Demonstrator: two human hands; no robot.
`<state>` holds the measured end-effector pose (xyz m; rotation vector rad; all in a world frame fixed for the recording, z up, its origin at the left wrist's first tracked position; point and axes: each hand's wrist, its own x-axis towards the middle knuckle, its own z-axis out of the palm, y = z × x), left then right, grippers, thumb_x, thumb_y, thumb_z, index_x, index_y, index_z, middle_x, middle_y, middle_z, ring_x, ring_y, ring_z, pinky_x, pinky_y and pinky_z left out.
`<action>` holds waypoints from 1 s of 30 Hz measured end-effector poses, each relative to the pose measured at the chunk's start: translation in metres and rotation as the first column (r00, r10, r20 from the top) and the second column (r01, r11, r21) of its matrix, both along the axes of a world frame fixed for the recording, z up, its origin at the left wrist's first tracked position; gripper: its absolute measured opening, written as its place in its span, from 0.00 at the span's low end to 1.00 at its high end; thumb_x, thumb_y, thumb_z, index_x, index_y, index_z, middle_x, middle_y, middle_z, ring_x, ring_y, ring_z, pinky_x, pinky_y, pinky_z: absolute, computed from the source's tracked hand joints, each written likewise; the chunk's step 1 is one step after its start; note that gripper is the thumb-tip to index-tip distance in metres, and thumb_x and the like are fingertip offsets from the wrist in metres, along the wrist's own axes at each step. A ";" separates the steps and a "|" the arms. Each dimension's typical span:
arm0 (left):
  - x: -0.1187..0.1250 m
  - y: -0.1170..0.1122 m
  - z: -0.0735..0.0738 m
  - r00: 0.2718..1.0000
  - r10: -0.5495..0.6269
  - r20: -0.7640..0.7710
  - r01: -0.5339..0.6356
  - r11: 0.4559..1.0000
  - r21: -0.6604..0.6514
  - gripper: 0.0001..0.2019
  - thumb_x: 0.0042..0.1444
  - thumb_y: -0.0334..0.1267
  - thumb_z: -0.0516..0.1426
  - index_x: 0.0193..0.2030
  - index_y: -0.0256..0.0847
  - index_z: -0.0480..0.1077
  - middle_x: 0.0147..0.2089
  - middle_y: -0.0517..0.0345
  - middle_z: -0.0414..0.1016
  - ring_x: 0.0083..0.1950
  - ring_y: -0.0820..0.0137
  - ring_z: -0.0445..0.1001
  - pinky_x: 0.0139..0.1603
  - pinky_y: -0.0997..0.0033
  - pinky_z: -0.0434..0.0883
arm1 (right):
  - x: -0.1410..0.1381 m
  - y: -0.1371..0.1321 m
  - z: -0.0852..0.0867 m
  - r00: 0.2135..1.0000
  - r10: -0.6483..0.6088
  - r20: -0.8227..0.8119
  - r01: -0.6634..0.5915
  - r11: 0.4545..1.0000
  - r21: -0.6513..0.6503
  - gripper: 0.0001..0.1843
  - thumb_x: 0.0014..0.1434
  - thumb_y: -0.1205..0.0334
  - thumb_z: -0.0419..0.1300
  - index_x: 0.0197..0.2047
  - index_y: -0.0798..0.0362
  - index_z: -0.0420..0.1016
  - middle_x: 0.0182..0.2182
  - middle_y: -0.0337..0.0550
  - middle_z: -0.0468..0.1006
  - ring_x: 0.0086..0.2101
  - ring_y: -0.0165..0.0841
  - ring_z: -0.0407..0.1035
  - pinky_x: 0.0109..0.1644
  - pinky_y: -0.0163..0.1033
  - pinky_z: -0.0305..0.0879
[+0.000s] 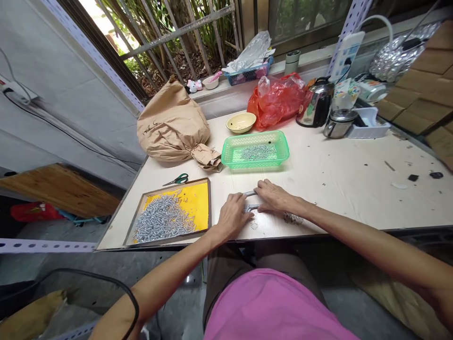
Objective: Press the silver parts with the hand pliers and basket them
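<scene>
My left hand (231,216) and my right hand (273,196) meet near the front edge of the white table (336,179), fingers curled around small grey metal pieces (250,207) lying between them. Left of my hands lies a yellow tray (198,200) with a wooden rim, heaped with several shiny metal screws (161,221). Beyond my hands stands a green plastic basket (255,150) holding more of the same metal parts. A few loose parts (292,218) lie under my right wrist.
Green-handled scissors (177,180) lie by the tray. A tied brown paper sack (173,125), a yellow bowl (241,122), a red plastic bag (278,100), a kettle (316,104) and a white container (368,123) stand along the back. A window ledge runs behind.
</scene>
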<state>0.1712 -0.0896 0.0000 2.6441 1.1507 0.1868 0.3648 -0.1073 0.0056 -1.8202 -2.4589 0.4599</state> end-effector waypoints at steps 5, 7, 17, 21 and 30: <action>0.020 0.022 -0.006 0.983 -0.167 -0.082 0.163 0.985 -0.051 0.28 0.53 0.45 0.60 0.58 0.38 0.60 0.56 0.46 0.67 0.56 0.57 0.64 0.54 0.57 0.65 | 0.007 -0.001 -0.006 0.998 0.056 -0.016 -0.056 0.998 -0.005 0.30 0.46 0.51 0.69 0.49 0.59 0.70 0.46 0.54 0.67 0.46 0.44 0.61 0.44 0.43 0.64; 0.023 0.027 -0.004 0.973 -0.195 -0.121 0.189 0.980 -0.052 0.28 0.53 0.46 0.59 0.58 0.37 0.60 0.51 0.46 0.69 0.53 0.57 0.65 0.52 0.58 0.66 | 0.006 0.000 -0.005 0.999 0.042 0.013 -0.042 0.999 -0.020 0.30 0.46 0.52 0.69 0.49 0.59 0.70 0.45 0.54 0.68 0.46 0.45 0.61 0.43 0.43 0.64; 0.030 0.023 0.001 0.970 -0.156 -0.184 0.149 0.987 -0.053 0.09 0.59 0.42 0.55 0.40 0.38 0.71 0.40 0.50 0.69 0.47 0.60 0.66 0.43 0.63 0.67 | -0.005 0.001 -0.008 0.994 0.040 0.099 -0.040 0.999 -0.008 0.07 0.59 0.62 0.59 0.38 0.56 0.75 0.38 0.50 0.75 0.41 0.40 0.68 0.41 0.39 0.62; 0.032 0.023 0.001 0.974 -0.137 -0.181 0.125 0.989 -0.076 0.09 0.59 0.41 0.55 0.37 0.39 0.72 0.39 0.50 0.70 0.46 0.60 0.67 0.42 0.63 0.67 | -0.004 -0.004 -0.013 0.995 0.049 0.083 -0.051 0.998 0.025 0.08 0.62 0.63 0.55 0.39 0.56 0.74 0.38 0.49 0.75 0.41 0.39 0.68 0.41 0.39 0.60; 0.020 -0.003 -0.013 0.994 -0.068 -0.084 0.073 0.996 0.057 0.18 0.59 0.38 0.54 0.56 0.35 0.64 0.57 0.42 0.66 0.59 0.55 0.63 0.54 0.56 0.67 | 0.020 0.007 -0.004 0.984 0.158 -0.083 -0.155 0.987 0.041 0.17 0.58 0.53 0.60 0.45 0.56 0.74 0.39 0.49 0.73 0.41 0.37 0.66 0.42 0.37 0.59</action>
